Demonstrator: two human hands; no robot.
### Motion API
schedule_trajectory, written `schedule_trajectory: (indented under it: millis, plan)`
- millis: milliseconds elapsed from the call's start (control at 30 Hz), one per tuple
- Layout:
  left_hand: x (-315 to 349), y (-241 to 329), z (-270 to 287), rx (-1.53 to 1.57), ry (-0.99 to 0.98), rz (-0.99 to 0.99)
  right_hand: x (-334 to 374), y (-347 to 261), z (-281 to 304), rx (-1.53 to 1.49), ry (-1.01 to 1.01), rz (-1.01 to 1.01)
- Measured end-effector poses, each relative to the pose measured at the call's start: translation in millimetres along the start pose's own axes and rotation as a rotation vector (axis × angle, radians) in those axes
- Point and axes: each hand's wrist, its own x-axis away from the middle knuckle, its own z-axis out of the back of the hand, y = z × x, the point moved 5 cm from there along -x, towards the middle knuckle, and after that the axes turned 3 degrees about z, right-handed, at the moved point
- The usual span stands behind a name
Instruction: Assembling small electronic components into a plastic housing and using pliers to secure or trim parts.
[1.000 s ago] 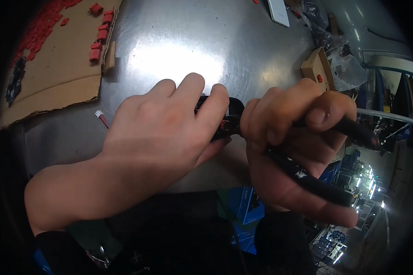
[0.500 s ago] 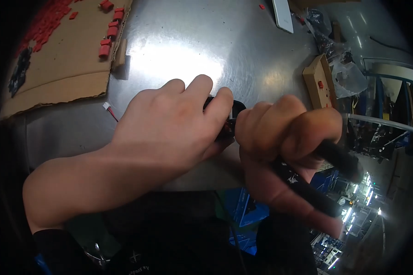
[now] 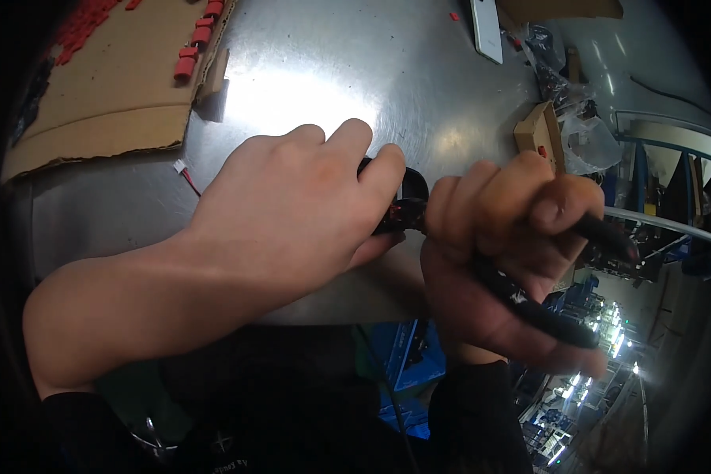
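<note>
- Black-handled pliers (image 3: 521,299) sit in the right hand (image 3: 490,225), fingers wrapped on the upper handle, thumb along the lower one.
- Change: handles stand spread now; half a second ago they were closer together. Reads as a squeeze just let off, so probably repeated gripping on the workpiece, not one finished stroke.
- Black part (image 3: 417,178) is in the left hand (image 3: 300,186), between the two hands, over the near side of the table (image 3: 292,47). Left fingers curl over it, thumb underneath. That hold matches the earlier frames.
- Pliers' nose is at the part's right side. Can't tell if it bites or only touches: right-hand knuckles and left fingers cover most of it.
- Most of the part is under the left fingers. Some red shows by the nose; can't make out what it is.
- Right thumb tip is motion-blurred.
- White connector (image 3: 180,167) with a red wire lies left of the left hand; wire runs out of sight behind the wrist.
- Further out: cardboard sheet (image 3: 126,110) with red pieces, cut off at the top; view has shifted, so fewer show than before.
- Right side: small cardboard box (image 3: 557,138), clear plastic bag (image 3: 591,146) beside it.
</note>
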Motion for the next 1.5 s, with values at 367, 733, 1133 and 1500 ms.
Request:
schedule_trajectory:
  millis: [367, 733, 1133, 1500]
  plan:
    - [0.3, 3.8, -3.2, -0.017, -0.001, 0.019, 2.1, 5.3, -2.9, 0.117, -0.019, 0.068]
    - [-11.7, -17.8, -0.1, 0.054, 0.034, -0.232, -22.1, 10.5, 4.2, -0.033, -0.371, -0.212]
    - [-24.2, -25.3, -10.3, 0.028, 0.041, -0.422, -28.2, 30.5, 2.1, -0.542, -0.722, -0.244]
    - [-20.9, -23.8, -5.6, -0.003, -0.084, -0.386, -39.2, 38.0, -22.6, -0.783, -0.965, -0.294]
